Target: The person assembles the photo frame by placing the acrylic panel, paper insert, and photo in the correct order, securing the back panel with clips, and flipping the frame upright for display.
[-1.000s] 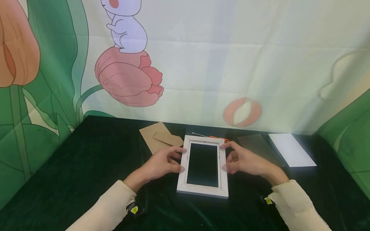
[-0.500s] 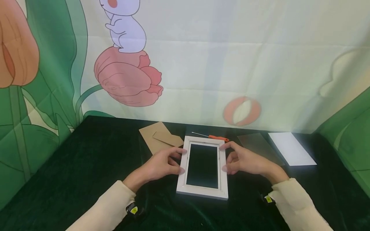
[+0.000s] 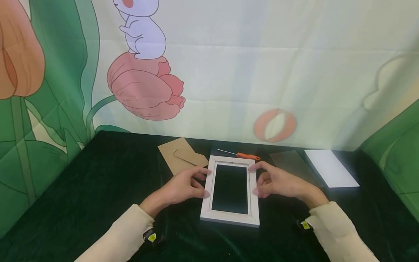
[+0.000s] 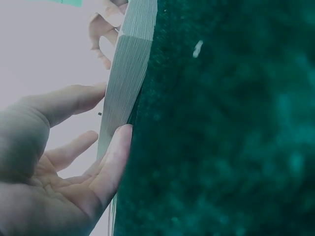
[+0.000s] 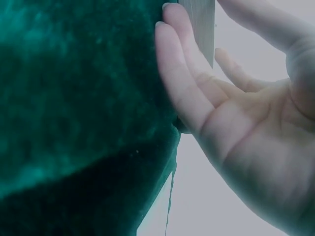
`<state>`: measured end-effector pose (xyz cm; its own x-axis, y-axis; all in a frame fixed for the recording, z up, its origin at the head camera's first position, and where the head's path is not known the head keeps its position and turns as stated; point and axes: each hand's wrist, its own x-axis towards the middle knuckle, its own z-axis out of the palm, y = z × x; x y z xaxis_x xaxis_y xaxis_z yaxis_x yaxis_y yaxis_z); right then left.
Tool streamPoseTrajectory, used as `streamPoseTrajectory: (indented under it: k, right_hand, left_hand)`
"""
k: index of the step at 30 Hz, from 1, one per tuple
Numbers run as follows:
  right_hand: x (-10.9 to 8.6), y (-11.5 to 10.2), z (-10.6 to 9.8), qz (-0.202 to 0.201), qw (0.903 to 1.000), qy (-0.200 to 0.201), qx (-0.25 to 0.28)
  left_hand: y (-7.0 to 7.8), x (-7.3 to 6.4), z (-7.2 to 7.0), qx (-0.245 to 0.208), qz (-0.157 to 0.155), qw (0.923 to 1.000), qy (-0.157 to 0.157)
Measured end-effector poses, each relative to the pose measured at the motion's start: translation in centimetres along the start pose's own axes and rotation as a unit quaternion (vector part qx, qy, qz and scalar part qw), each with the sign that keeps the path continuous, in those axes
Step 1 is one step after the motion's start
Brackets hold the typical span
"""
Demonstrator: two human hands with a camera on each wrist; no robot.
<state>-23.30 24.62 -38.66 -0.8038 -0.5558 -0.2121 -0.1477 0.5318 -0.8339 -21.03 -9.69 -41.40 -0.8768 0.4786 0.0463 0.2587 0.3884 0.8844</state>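
Note:
A white picture frame [image 3: 230, 218] lies on the dark green cloth [image 3: 98, 203], its middle an open window with the cloth showing through. My left hand [image 3: 181, 185] holds its left side, thumb on the face and fingers at the outer edge. On the opposite side my right hand [image 3: 278, 181] grips the frame with thumb and fingers in the same manner. In the left wrist view the frame's edge [image 4: 125, 69] sits between thumb and fingers. The right wrist view shows fingertips against the frame's side [image 5: 202, 19]; the thumb tip is cut off there.
Behind the frame lies a screwdriver [image 3: 247, 156] with an orange handle. Brown backing board pieces [image 3: 178, 147] are at back left. A thin see-through sheet [image 3: 292, 163] and a white sheet [image 3: 330, 168] lie at back right. A printed curtain [image 3: 212, 80] hangs behind.
The frame has slid very slightly toward me with both hands on it. More of the screwdriver shows behind its top edge.

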Motion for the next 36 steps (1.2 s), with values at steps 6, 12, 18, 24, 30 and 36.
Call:
streamPoseTrajectory:
  k: [6,12,18,24,30,36]
  right_hand:
    - [-0.04,-0.01,-0.03,0.005,1.0,-0.005,0.0]
    - [-0.16,0.12,-0.25,0.003,1.0,-0.007,0.004]
    - [-0.15,0.06,-0.35,0.002,0.9999,-0.007,0.01]
    - [-0.27,-0.11,-0.45,0.004,0.9999,0.001,0.016]
    - [-0.24,-0.25,-0.39,0.005,0.9999,0.005,0.016]
    - [-0.18,-0.21,-0.3,0.009,0.9999,0.011,0.004]
  left_hand:
    - [-0.2,-0.03,0.03,-0.021,-0.007,0.9997,-0.008]
    - [-0.35,0.08,0.21,-0.025,-0.006,0.9996,-0.011]
    - [-0.45,0.02,0.22,-0.03,-0.01,0.9994,-0.009]
    - [-0.46,0.19,0.19,-0.031,-0.014,0.9994,-0.01]
    - [-0.66,0.25,0.15,-0.035,-0.017,0.9992,-0.008]
    - [-0.79,0.2,0.13,-0.035,-0.019,0.9992,-0.011]
